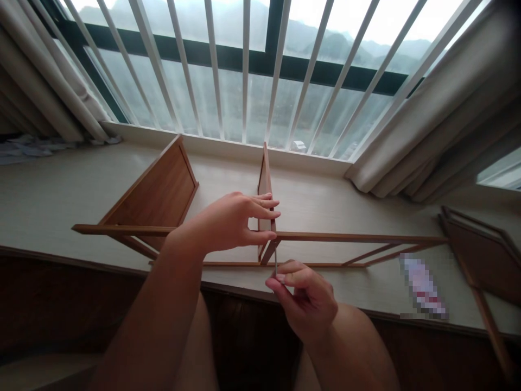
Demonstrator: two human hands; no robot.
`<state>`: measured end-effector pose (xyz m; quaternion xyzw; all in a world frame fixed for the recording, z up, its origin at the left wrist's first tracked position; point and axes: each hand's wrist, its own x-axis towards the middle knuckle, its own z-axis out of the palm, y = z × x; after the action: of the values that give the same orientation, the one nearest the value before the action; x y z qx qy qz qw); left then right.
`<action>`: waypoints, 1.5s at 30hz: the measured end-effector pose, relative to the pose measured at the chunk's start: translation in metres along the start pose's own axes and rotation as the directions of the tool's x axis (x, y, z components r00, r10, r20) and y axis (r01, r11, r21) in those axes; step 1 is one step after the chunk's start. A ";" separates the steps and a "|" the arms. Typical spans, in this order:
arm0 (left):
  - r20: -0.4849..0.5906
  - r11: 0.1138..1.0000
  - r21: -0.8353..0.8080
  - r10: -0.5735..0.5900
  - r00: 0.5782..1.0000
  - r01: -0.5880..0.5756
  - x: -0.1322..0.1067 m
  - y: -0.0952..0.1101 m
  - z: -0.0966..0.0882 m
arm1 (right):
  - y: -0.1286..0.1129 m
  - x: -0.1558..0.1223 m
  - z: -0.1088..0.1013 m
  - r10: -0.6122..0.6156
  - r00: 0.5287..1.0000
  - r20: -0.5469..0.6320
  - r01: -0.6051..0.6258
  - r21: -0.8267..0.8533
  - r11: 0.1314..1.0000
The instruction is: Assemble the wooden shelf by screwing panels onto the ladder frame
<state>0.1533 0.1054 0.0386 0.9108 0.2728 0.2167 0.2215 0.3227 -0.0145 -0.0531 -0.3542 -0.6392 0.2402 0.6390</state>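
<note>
A half-assembled wooden shelf frame lies on the window ledge. Its long top rail runs left to right. My left hand grips the upright middle panel near its lower front corner, thumb below and fingers above. My right hand is just below the rail, pinching a thin metal tool that points up into the joint under the panel. A second panel leans at the left end of the frame.
The pale window ledge runs under a barred window with curtains on both sides. More wooden panels lie at the right. A blurred small packet sits near the ledge's front edge. Papers lie far left.
</note>
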 end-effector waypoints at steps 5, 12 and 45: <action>0.017 1.000 0.004 0.011 1.000 -0.011 0.001 0.002 0.000 | 0.001 0.000 0.000 0.005 1.000 -0.012 -0.005 0.004 1.000; 0.009 1.000 -0.005 0.013 1.000 -0.013 0.001 0.003 0.001 | 0.004 0.000 -0.001 0.027 0.999 -0.044 -0.027 -0.002 1.000; 0.010 1.000 -0.015 0.014 1.000 -0.014 0.000 0.006 0.000 | -0.004 0.006 0.000 -0.018 0.997 -0.079 0.008 -0.128 0.992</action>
<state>0.1555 0.1007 0.0415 0.9122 0.2635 0.2155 0.2280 0.3225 -0.0119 -0.0463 -0.3997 -0.6293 0.1801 0.6417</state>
